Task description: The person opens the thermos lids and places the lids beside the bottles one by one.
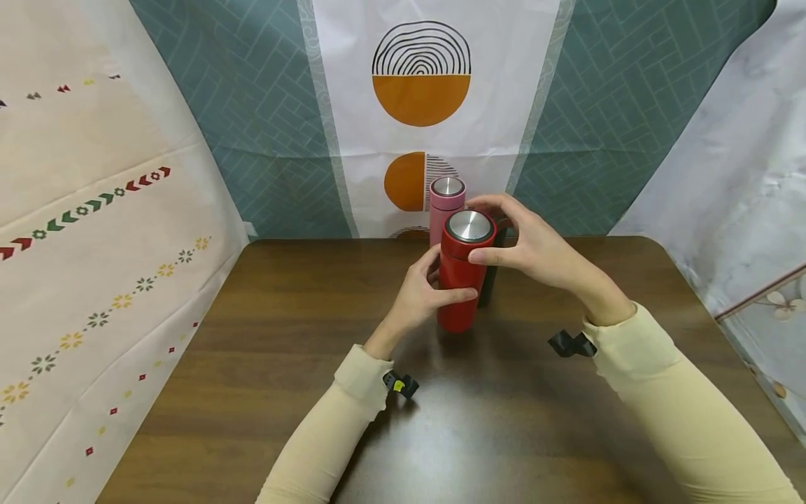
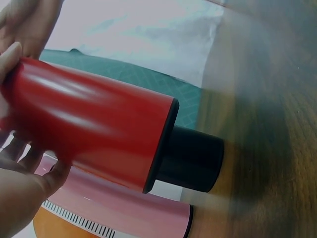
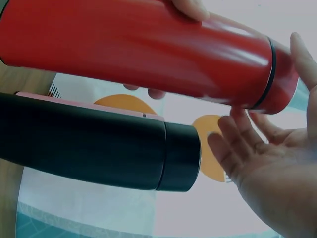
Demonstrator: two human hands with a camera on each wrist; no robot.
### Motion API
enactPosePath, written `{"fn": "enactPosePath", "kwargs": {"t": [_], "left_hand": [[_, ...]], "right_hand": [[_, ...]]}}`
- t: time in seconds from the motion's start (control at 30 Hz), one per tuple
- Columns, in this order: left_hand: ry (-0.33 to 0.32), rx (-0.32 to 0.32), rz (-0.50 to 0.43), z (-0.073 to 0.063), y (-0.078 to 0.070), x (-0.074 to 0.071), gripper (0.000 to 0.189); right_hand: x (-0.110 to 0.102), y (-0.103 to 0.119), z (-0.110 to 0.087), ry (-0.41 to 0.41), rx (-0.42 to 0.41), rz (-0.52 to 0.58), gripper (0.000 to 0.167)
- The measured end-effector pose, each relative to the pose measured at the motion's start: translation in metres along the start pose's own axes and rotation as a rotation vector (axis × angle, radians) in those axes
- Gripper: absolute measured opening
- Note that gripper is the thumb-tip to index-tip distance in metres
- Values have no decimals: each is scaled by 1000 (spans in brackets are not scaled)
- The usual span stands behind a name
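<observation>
A red thermos flask (image 1: 457,290) with a silver-topped red lid (image 1: 469,227) is upright in both hands. My left hand (image 1: 420,287) grips its body, thumb across the front and fingers round behind. Around the lid curves my right hand (image 1: 535,245), with its thumb on the near side and fingers at the far side. In the left wrist view the base of the red flask (image 2: 99,124) hangs above the wood. Just behind it stand a pink flask (image 1: 446,203) and a black flask (image 3: 94,141), the latter mostly hidden in the head view.
The flasks are near the back edge of a brown wooden table (image 1: 283,392). A patterned teal and white cloth (image 1: 271,140) hangs right behind it. Pale cloths hang at the left (image 1: 113,245) and right (image 1: 724,210) sides.
</observation>
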State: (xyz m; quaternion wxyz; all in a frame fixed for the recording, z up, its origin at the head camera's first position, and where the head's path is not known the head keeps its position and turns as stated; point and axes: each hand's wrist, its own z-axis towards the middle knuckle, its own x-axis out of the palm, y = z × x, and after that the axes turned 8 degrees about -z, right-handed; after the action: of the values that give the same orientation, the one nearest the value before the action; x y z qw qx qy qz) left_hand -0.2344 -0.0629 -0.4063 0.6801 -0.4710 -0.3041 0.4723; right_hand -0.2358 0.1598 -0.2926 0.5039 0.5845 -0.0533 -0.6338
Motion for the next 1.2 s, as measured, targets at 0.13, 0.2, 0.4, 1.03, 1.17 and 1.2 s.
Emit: {"fn": "enactPosePath", "kwargs": {"t": [0.13, 0.2, 0.4, 1.03, 1.17, 1.2], "left_hand": [[-2, -9, -2, 1, 0, -1, 68], [-2, -16, -3, 1, 0, -1, 69], [-5, -27, -1, 0, 0, -1, 70], [19, -7, -14, -3, -4, -2, 68], [2, 5, -15, -3, -6, -2, 68], [-1, 5, -15, -2, -6, -2, 68]], "right_hand": [[2, 3, 0, -41, 25, -28, 61], [2, 4, 1, -44, 29, -25, 59], [1, 4, 2, -46, 31, -8, 57], [-3, -2, 0, 57, -29, 84, 64], [4, 1, 0, -23, 1, 57, 67], [6, 1, 0, -38, 10, 49, 67]]}}
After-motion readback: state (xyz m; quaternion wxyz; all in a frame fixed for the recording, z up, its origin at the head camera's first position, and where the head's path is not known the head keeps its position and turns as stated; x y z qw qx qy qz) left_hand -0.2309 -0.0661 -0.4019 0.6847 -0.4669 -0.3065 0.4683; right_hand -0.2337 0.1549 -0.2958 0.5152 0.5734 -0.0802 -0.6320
